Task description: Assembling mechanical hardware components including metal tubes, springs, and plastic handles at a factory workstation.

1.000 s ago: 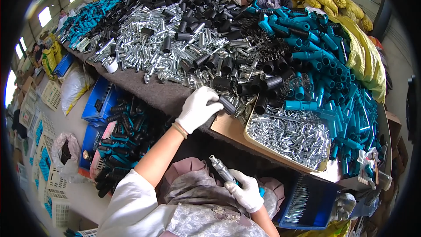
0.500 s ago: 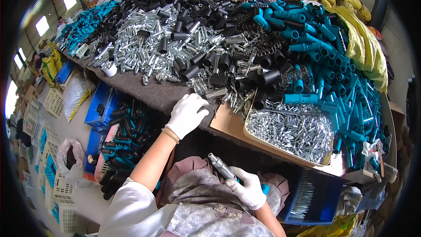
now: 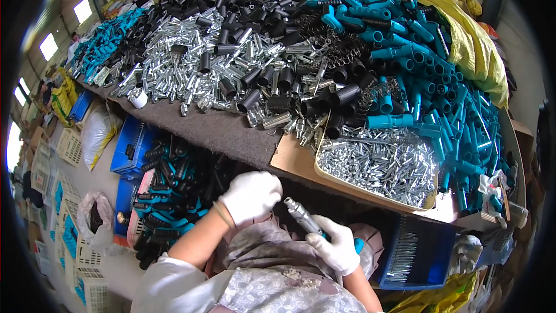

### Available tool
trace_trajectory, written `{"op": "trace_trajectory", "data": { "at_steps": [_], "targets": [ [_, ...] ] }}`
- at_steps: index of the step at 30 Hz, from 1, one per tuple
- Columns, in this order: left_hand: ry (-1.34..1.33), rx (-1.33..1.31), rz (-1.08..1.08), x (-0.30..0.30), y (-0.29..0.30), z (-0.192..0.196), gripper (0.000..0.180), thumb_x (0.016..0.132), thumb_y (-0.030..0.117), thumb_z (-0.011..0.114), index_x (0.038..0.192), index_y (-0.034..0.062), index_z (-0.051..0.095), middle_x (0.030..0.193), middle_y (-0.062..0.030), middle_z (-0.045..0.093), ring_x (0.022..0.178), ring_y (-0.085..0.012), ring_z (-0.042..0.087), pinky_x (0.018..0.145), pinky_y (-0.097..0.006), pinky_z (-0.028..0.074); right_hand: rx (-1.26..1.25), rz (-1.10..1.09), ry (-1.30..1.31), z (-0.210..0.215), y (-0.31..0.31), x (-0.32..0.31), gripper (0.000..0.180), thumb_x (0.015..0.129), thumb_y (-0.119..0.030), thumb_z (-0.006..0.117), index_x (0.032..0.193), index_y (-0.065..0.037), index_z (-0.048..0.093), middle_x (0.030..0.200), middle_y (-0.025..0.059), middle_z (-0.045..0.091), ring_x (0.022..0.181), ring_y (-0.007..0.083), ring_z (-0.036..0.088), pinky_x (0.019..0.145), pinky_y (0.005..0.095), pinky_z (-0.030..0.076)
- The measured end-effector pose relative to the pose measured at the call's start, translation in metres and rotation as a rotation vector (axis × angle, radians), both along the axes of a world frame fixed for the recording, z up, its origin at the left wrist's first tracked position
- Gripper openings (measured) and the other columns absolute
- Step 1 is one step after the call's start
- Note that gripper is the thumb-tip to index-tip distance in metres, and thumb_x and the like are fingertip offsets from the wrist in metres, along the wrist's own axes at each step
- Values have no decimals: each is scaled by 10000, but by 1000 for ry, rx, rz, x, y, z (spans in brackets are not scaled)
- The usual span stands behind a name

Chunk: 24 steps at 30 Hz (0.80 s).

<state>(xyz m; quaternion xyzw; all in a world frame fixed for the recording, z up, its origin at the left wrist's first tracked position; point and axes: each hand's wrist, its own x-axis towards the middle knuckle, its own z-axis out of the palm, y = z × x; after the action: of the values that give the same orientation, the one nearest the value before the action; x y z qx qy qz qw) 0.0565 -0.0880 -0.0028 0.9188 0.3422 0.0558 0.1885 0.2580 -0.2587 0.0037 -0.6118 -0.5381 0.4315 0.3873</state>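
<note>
My right hand (image 3: 337,249), in a white glove, is closed around a tool handle with a silver metal tube (image 3: 301,215) pointing up and left. A teal end of the handle (image 3: 359,246) shows past the fingers. My left hand (image 3: 252,196), also gloved in white, hovers over my lap left of the tube's tip, apart from it. Its fingers are curled in, and whatever they hold, if anything, is hidden. Beyond it, the table's grey cloth edge (image 3: 231,134) carries a heap of silver metal fittings (image 3: 185,64) and black sleeves (image 3: 249,98).
A cream tray (image 3: 379,168) of small metal pins stands at the table's near edge. Teal tubes (image 3: 423,75) are piled at right. Below are a blue bin of long pins (image 3: 405,255) and, at left, black-and-teal handles (image 3: 165,197). Two people sit across the table.
My left hand has drawn back from the table edge toward my lap and the metal tube, its fingers curled. My right hand has shifted slightly right with the handle still in it.
</note>
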Motion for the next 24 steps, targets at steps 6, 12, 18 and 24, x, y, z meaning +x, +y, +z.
{"op": "trace_trajectory", "data": {
  "at_steps": [6, 12, 18, 24],
  "targets": [
    [-298, 187, 35, 14, -34, -33, 102, 852, 219, 647, 891, 124, 652, 853, -51, 619, 814, -289, 643, 718, -392, 543, 17, -59, 58, 11, 7, 3, 429, 853, -212, 705, 1212, 14, 642, 893, 87, 683, 819, 134, 612, 782, 292, 510],
    [-520, -5, 163, 5, -13, 11, 238, 788, 74, 706, 1018, 67, 646, 960, -100, 626, 798, -264, 655, 717, -356, 546, 117, -68, -64, 5, 4, 6, 349, 880, -217, 681, 1170, -24, 655, 817, 101, 690, 725, 149, 664, 724, 293, 524],
    [-644, 33, 137, -2, -12, 32, 154, 882, 79, 671, 1018, 5, 677, 911, -116, 657, 774, -213, 649, 689, -291, 518, 235, -68, -242, -11, 5, 3, 366, 848, -264, 711, 1162, -79, 669, 909, 152, 696, 794, 303, 694, 725, 350, 544],
    [-553, -316, 34, -5, -27, 35, 286, 964, 271, 656, 1034, -5, 682, 830, -89, 679, 714, -140, 627, 676, -290, 519, 238, -11, -515, -4, 9, -5, 383, 845, -320, 713, 1159, -106, 665, 866, 142, 676, 773, 331, 676, 689, 406, 538]
  ]
}}
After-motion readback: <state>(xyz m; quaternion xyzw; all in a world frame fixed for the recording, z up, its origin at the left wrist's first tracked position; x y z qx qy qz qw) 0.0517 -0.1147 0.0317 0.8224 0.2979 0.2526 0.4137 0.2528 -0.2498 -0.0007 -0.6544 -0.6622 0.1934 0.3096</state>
